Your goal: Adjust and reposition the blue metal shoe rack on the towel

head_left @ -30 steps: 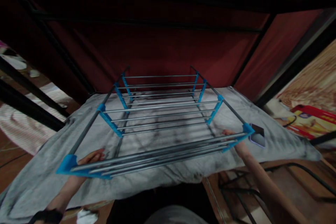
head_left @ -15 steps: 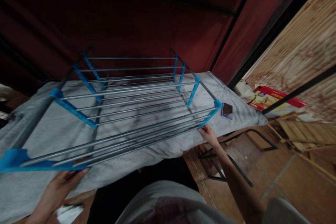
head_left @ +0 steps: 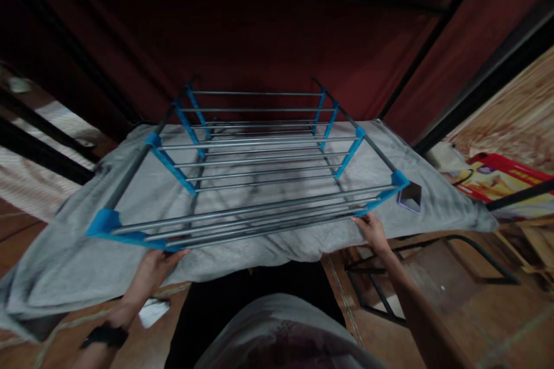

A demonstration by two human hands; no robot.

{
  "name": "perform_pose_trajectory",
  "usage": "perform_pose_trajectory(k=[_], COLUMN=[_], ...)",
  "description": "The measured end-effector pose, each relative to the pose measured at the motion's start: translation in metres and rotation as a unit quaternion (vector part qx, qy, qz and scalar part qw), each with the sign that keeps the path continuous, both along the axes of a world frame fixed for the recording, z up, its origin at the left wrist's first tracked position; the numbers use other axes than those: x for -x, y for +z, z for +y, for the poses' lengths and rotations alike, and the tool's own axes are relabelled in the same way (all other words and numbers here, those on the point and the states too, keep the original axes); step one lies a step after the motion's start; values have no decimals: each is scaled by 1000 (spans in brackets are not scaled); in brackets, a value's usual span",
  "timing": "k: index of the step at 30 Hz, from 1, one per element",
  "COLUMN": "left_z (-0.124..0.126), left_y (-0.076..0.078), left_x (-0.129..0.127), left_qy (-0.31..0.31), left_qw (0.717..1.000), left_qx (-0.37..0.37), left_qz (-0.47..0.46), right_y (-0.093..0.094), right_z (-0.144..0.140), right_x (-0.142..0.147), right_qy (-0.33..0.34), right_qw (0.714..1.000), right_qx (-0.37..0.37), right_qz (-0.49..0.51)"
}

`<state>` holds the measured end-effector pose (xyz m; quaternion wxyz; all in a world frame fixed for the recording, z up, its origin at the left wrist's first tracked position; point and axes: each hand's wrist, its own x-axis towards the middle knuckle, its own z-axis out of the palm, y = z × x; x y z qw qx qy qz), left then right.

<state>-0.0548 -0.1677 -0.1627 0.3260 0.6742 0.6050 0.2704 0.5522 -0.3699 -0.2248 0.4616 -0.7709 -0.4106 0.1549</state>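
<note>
A metal rack [head_left: 259,161] of grey rods with blue plastic side brackets stands on a grey cloth [head_left: 64,253] spread over a low surface. My left hand [head_left: 153,268] grips the rack's near left end under the blue bracket. My right hand [head_left: 371,229] holds the near right end of the front rods. Both arms reach up from below the frame, and a dark watch band sits on my left wrist.
A phone [head_left: 410,197] lies on the cloth just right of the rack's near right corner. Dark red fabric walls with black poles close in the back. A red and yellow box [head_left: 497,181] sits at right, black metal frames [head_left: 433,265] on the brown floor.
The view has swung back toward the left and centred on the rack. Both hands keep their hold on the rack's near ends; the rack sits a little more square to me.
</note>
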Motion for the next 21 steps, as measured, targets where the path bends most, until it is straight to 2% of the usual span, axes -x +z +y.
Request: perform_pose_trajectory(k=[3,7,13,17,21], left_z=[1,9,22,25,23], left_y=[-5,-11,-10,-15,-22], left_x=[7,16,12,12,13], left_qy=[-17,-20,-17,-27,-16], left_qw=[999,999,999,999,1000], left_qx=[-16,-32,-21,-16,-9], left_qz=[28,11,-24,-17,12], right_y=[0,-1,1,-5,-15], right_z=[-1,-1,7,12,11], right_x=[-4,-5,-3,-6,-10], right_qy=[-20,-22,-32,-43,-32], right_qw=[999,997,993,989,991], right_qx=[24,40,63,96,88], right_qz=[-32,-68,-96,-105,-91])
